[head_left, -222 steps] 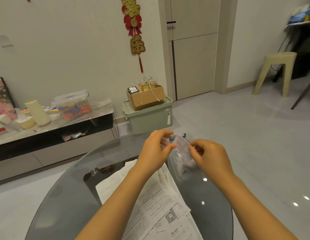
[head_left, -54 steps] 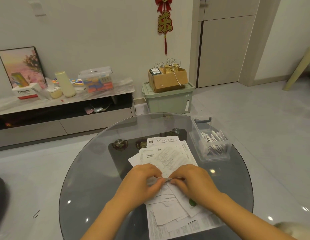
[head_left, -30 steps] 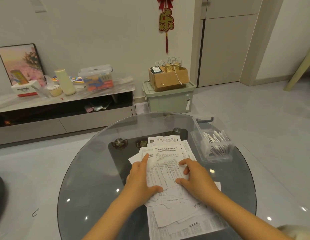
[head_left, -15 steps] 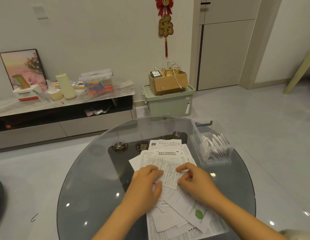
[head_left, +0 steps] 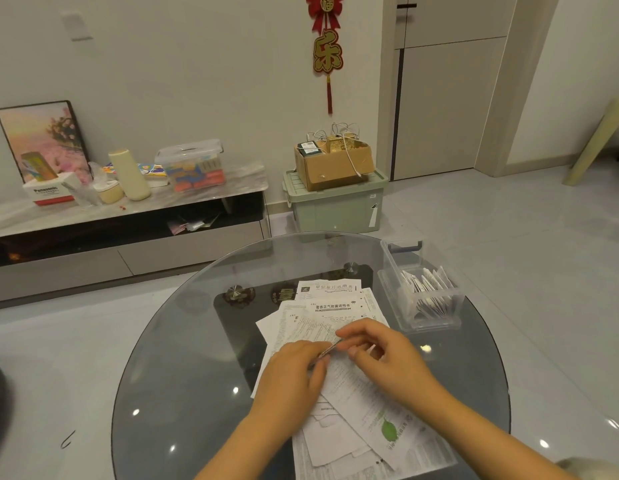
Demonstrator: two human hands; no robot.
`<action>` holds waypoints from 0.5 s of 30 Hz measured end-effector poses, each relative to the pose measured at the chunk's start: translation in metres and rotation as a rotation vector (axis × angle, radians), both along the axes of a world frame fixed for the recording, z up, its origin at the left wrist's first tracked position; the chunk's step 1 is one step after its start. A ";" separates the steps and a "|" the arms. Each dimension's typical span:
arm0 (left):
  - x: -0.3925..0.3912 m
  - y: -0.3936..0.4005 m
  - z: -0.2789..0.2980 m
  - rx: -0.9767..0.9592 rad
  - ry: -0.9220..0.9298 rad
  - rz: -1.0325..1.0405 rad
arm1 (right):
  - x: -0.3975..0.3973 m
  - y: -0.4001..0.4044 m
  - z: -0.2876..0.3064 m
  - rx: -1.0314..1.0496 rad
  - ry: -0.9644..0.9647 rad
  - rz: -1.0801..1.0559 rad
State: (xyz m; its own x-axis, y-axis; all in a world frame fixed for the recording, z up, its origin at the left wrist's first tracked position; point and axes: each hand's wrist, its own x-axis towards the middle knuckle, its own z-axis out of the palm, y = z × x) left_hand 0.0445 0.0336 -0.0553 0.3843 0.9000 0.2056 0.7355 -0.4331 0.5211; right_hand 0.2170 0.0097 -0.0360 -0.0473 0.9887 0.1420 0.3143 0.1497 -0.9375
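A loose pile of printed paper leaflets (head_left: 335, 303) lies spread over the middle of a round glass table (head_left: 183, 341). My left hand (head_left: 290, 372) and my right hand (head_left: 384, 355) meet above the pile and together pinch one folded leaflet (head_left: 327, 348), seen edge-on between the fingertips. The fold rises a little off the papers below. A leaflet with a green leaf print (head_left: 389, 429) lies nearer me under my right forearm.
A clear plastic bin (head_left: 439, 306) with several upright folded slips stands at the table's right edge. Beyond the table are a low TV cabinet (head_left: 128, 244) with boxes and bottles, and a green storage crate (head_left: 335, 206) carrying a cardboard box.
Both hands went from pressing a leaflet flat on the pile to pinching its folded edge between them. The leaflet now stands on edge, slightly raised.
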 end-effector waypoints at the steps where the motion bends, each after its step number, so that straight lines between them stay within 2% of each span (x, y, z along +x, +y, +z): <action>1: 0.001 -0.001 0.002 -0.030 -0.062 0.018 | 0.000 0.000 -0.001 0.046 -0.034 -0.009; 5: 0.003 -0.004 0.009 -0.158 -0.383 0.077 | 0.005 0.002 -0.013 0.275 -0.371 -0.023; 8: 0.003 -0.001 0.010 -0.212 -0.457 0.162 | 0.005 0.008 -0.020 0.303 -0.596 0.031; 10: 0.001 0.003 0.007 -0.263 -0.425 0.207 | 0.002 0.011 -0.025 0.258 -0.696 0.096; 12: -0.003 0.006 0.002 -0.280 -0.307 0.210 | 0.001 0.014 -0.031 0.206 -0.774 0.140; 15: -0.009 0.011 -0.004 -0.196 -0.099 0.151 | 0.000 0.015 -0.031 0.173 -0.826 0.161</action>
